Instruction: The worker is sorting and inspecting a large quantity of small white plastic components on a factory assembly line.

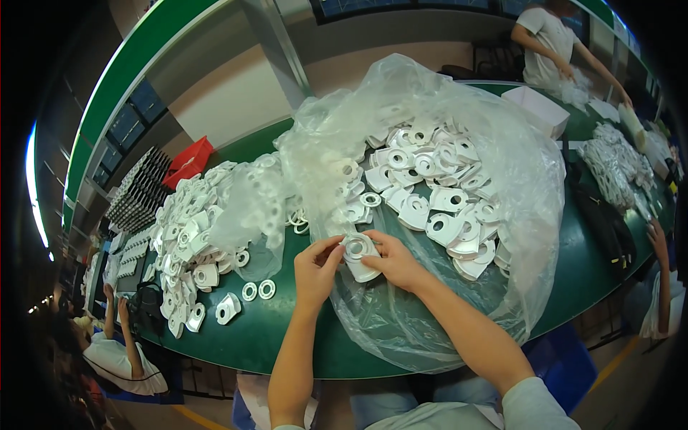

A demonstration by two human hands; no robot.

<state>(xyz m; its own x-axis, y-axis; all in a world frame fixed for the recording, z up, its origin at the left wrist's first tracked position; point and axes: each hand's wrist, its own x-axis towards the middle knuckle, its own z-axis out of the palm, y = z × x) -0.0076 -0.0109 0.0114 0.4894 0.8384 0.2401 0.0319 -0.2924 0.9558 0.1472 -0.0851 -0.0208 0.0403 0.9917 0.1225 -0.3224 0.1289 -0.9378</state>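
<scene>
Over the near middle of the green table, I hold a white plastic housing (362, 270) with a round ring-shaped opening at its top. My left hand (316, 271) pinches its left edge with thumb and fingertips. On the other side, my right hand (394, 263) grips it, thumb across its front. Beneath and beyond my hands spreads a clear plastic bag (527, 186), opened around a heap of similar white housings (438, 226). Another heap of white parts (188, 240) lies to the left. Two white rings (266, 289) and a single housing (228, 308) rest near it.
A red bin (188, 163) and stacked trays (138, 192) stand at the far left. Toward the back right sit a white box (537, 109) and bagged parts (618, 161). Other people work at the back right (548, 43), lower left (118, 365) and right edge (661, 287).
</scene>
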